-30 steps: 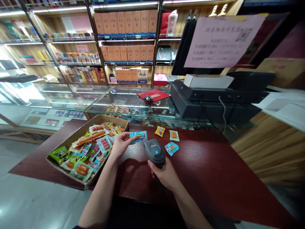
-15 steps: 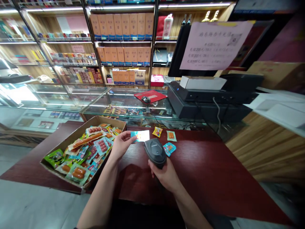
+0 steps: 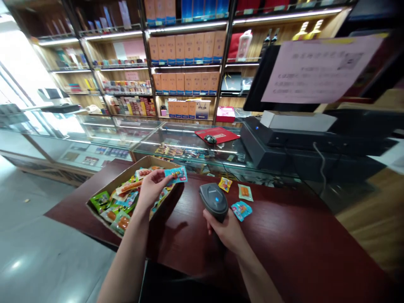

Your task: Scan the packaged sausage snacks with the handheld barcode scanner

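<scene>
Shelving (image 3: 186,63) stacked with boxed goods fills my view well beyond both hands, and a glass display case (image 3: 186,143) runs just past the far edge of the table. Ahead and to the right of my right hand (image 3: 225,231) sits a black machine (image 3: 299,158) with a white box on top, under a pink printed notice (image 3: 322,69); the text on the notice is too blurred for me to read. The dark red wooden table (image 3: 271,240) lies under both hands. Directly below my left hand (image 3: 153,189) is a cardboard tray (image 3: 118,179), heaped with sausage snack packets (image 3: 126,195). That hand is closed in a pinch on a blue snack sachet (image 3: 176,174), which sticks out to the right of the fingers, over the tray's far corner. My right hand is curled around the grip of a handheld barcode scanner (image 3: 213,202), its blue light lit and its head up. Just beyond that hand, three loose packets lie apart on the table: yellow (image 3: 225,184), clear (image 3: 245,192) and blue (image 3: 241,210).
</scene>
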Demonstrator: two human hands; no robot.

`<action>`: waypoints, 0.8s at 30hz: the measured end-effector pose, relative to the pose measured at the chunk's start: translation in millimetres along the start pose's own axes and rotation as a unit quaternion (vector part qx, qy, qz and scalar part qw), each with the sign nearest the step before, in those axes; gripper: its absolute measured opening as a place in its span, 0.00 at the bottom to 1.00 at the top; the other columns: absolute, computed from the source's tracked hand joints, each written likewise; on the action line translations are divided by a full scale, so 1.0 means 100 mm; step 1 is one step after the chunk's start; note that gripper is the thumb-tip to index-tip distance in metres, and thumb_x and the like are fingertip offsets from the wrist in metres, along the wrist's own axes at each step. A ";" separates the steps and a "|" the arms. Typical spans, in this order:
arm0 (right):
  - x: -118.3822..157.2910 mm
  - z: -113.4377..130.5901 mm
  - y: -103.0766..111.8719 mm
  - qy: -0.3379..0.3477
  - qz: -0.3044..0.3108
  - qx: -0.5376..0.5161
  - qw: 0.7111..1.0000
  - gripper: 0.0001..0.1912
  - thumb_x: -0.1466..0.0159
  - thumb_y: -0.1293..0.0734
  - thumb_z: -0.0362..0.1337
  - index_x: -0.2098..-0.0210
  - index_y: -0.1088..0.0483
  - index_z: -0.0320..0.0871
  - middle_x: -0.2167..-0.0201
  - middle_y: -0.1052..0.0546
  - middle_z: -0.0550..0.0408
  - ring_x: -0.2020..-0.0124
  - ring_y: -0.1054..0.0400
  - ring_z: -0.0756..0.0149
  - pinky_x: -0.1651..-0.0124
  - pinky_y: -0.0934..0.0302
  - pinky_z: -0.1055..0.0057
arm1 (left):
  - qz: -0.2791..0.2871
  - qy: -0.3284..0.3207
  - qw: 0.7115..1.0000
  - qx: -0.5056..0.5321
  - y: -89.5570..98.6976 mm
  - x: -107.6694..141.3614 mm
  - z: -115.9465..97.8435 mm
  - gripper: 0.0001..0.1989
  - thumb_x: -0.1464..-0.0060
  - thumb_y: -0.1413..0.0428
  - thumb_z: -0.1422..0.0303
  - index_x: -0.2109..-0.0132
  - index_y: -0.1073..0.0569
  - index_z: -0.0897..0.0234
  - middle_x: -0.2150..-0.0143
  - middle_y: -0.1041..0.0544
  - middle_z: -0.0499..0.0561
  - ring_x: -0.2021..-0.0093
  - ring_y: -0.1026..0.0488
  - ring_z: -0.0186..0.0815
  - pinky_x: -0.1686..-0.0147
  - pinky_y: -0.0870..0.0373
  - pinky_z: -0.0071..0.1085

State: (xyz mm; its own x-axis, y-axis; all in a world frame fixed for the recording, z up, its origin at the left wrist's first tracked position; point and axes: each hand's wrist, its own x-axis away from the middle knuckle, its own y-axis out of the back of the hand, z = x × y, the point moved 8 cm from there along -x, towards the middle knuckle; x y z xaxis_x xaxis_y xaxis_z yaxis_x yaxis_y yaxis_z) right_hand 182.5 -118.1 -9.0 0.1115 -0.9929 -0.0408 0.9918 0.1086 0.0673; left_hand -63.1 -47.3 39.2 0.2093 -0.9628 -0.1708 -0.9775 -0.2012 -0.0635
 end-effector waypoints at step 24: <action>-0.24 0.12 -0.15 -0.002 -0.007 -0.036 0.999 0.19 0.44 0.29 0.51 0.69 0.35 0.42 0.84 0.31 0.61 0.84 0.36 0.70 0.80 0.40 0.73 | 0.009 -0.015 1.000 -0.019 0.12 -0.22 0.00 0.23 0.60 0.31 0.58 0.60 0.24 0.69 0.68 0.21 0.52 0.66 0.23 0.36 0.61 0.23 0.36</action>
State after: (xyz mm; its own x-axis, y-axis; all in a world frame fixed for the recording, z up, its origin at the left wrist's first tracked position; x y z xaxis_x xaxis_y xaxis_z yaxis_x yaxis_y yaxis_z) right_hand 164.4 -96.4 3.5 0.0983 -0.9945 -0.0374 0.9951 0.0986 -0.0053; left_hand -79.6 -28.3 42.6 0.1917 -0.9607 -0.2005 -0.9813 -0.1912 -0.0219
